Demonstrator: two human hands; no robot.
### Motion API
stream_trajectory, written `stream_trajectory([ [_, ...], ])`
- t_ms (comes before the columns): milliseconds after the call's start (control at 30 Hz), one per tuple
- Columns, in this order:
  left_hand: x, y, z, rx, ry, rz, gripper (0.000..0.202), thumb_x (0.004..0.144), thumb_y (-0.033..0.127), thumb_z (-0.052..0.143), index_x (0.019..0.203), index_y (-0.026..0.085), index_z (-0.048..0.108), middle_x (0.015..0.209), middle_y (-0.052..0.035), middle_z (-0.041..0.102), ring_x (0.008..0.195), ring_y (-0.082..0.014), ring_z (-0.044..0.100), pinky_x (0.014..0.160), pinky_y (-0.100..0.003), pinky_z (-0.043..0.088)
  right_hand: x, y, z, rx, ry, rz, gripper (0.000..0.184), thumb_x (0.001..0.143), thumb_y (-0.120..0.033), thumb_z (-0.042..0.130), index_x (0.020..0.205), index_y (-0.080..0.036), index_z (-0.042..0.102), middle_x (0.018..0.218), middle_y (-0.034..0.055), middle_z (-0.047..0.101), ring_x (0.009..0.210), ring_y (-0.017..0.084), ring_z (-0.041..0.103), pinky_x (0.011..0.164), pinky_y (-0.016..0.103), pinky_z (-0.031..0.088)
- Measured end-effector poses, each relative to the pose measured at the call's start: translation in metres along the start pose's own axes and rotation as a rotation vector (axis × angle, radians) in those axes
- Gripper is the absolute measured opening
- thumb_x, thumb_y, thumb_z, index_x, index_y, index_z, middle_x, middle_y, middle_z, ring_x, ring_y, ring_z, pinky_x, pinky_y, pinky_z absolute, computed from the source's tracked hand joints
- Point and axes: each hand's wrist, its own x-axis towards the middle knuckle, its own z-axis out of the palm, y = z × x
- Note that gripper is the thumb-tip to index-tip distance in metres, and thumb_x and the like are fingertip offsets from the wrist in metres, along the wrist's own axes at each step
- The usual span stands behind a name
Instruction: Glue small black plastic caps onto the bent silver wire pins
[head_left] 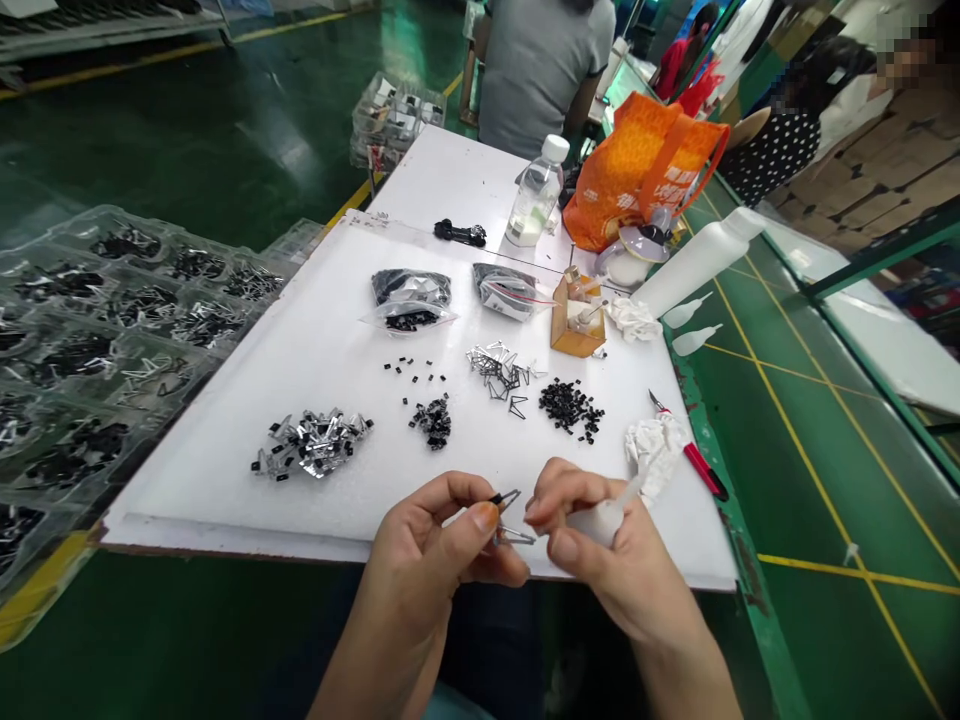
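Note:
My left hand [439, 545] is closed in a pinch on a small bent metal wire clip [510, 515] with a black tip, held just above the near edge of the white foam board [300, 350]. My right hand [600, 545] is closed around a small white squeeze bottle [606, 518], its thumb and forefinger close to the clip. On the board lie a pile of finished metal-and-black parts [315, 442], a small heap of black pieces [433, 420], loose wire clips [499, 370] and another heap of black pieces [570, 407].
Crumpled white cloth [654, 450] and red-handled cutters [694, 462] lie at the right. Farther back are plastic bags [411, 298], an orange box [576, 318], a water bottle [536, 195], a white bottle [697, 262] and an orange bag [637, 165]. Trays of parts [97, 320] fill the left. People sit beyond.

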Motion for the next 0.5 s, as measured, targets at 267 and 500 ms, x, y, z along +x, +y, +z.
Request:
stream_trajectory([
  [267,0.002,-0.002,0.007,-0.041,-0.11,-0.054,0.015,0.082,0.028,0.086,0.094,0.023,0.079,0.071,0.0036,0.071,0.061,-0.0098,0.068,0.06,-0.02,0.06,-0.017,0.014,0.008,0.05,0.21,-0.101,0.004,0.094,-0.032,0.072,0.095,-0.033,0.075,0.088,-0.0014,0.059,0.084,0.014,0.056,0.071,0.026,0.043],
  [500,0.004,-0.005,0.003,-0.118,-0.262,-0.122,0.022,0.085,0.029,0.084,0.107,0.023,0.082,0.066,0.0018,0.068,0.057,-0.0081,0.062,0.055,-0.018,0.06,-0.015,0.012,0.016,0.191,0.231,-0.073,0.012,0.091,-0.039,0.073,0.09,-0.028,0.074,0.082,-0.0007,0.058,0.076,0.014,0.054,0.068,0.028,0.042],
])
